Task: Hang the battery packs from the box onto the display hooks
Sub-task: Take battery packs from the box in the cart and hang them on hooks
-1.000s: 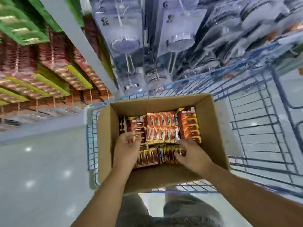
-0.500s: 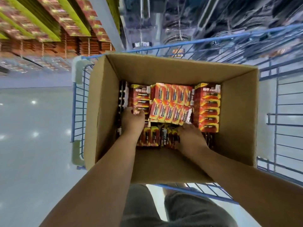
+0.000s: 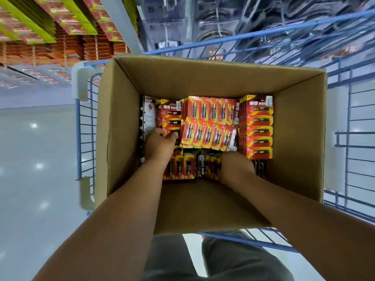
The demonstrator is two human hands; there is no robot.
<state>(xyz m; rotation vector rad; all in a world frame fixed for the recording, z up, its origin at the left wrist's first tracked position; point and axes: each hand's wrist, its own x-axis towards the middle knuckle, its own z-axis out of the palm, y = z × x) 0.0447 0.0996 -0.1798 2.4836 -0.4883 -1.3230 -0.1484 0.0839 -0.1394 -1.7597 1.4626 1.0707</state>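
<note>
An open cardboard box (image 3: pixel 298 122) sits in a blue wire cart and holds several stacks of red and yellow battery packs (image 3: pixel 211 122). Both my hands are down inside it. My left hand (image 3: pixel 159 144) curls its fingers round the near end of the left stack of packs (image 3: pixel 170 116). My right hand (image 3: pixel 236 166) is dug in among the packs at the box's near right, by the right stack (image 3: pixel 258 126); its fingers are hidden. Rows of red and green packs hang on display hooks (image 3: pixel 67 23) at the upper left.
The blue wire cart (image 3: pixel 85 122) surrounds the box, its rails running along the left, far and right sides. Clear-packaged goods (image 3: pixel 215 23) hang on the shelf beyond the cart. Glossy grey floor (image 3: pixel 36 169) lies to the left.
The view has tipped down and closer onto the box. Both hands have pushed deeper among the packs; the left has slid forward onto the left stack.
</note>
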